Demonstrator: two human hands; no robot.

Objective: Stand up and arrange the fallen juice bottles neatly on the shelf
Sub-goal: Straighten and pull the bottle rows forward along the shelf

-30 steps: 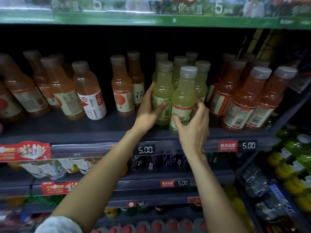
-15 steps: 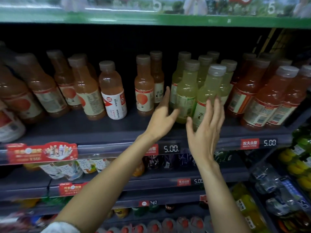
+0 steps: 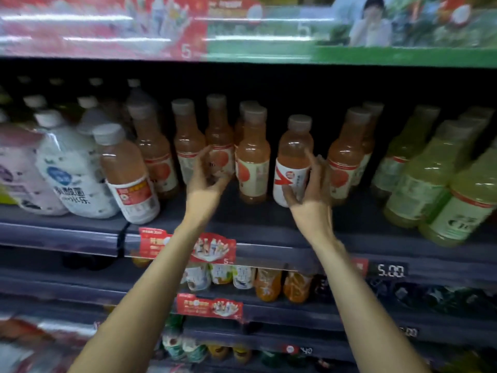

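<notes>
Orange juice bottles stand in a row on the dark shelf [image 3: 242,219]. My right hand [image 3: 309,189] wraps around one with a white label [image 3: 291,146], thumb on its lower left and fingers on its right side. My left hand [image 3: 208,181] hovers open, fingers curled, just in front of two upright orange bottles [image 3: 219,141]. Between my hands stands another orange bottle [image 3: 252,160], upright. At the left, an orange bottle with a white cap [image 3: 126,173] leans to the left against its neighbours.
White yoghurt-drink bottles [image 3: 72,173] crowd the left end of the shelf. Green juice bottles [image 3: 430,184] fill the right end. A red promo tag [image 3: 188,246] and a 5.00 price label [image 3: 391,270] hang on the shelf edge. Lower shelves hold more drinks.
Both hands have left the green bottles and shifted left to the orange ones; the view panned left with them. My right hand has closed around the white-labelled orange bottle.
</notes>
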